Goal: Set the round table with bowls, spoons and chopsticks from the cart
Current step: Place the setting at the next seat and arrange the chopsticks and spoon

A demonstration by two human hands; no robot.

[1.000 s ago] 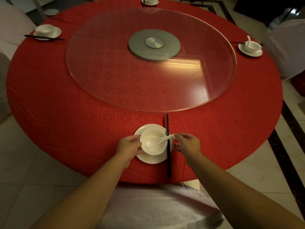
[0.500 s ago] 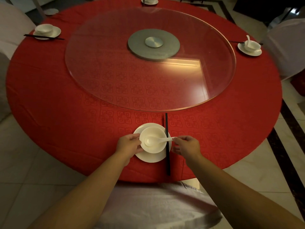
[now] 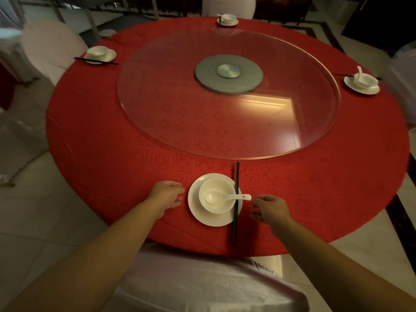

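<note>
At near edge of round red bench [image 3: 94, 136]: glass turntable [image 3: 171, 113] at centre, white plate [image 3: 195, 210] carrying bowl [image 3: 218, 185], spoon [image 3: 227, 196] lying in bowl, handle pointing right. Black chopsticks [image 3: 235, 212] along plate's right rim. Left hand [image 3: 167, 194] just beside plate, grip loose, empty. Right hand [image 3: 271, 211] near spoon handle, grip wide, empty.

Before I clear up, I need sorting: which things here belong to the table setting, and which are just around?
Setting: near bowl, spoon in it, saucer, chopsticks, three farther place settings.

Just around: glass turntable, red tablecloth, covered chair.
</note>
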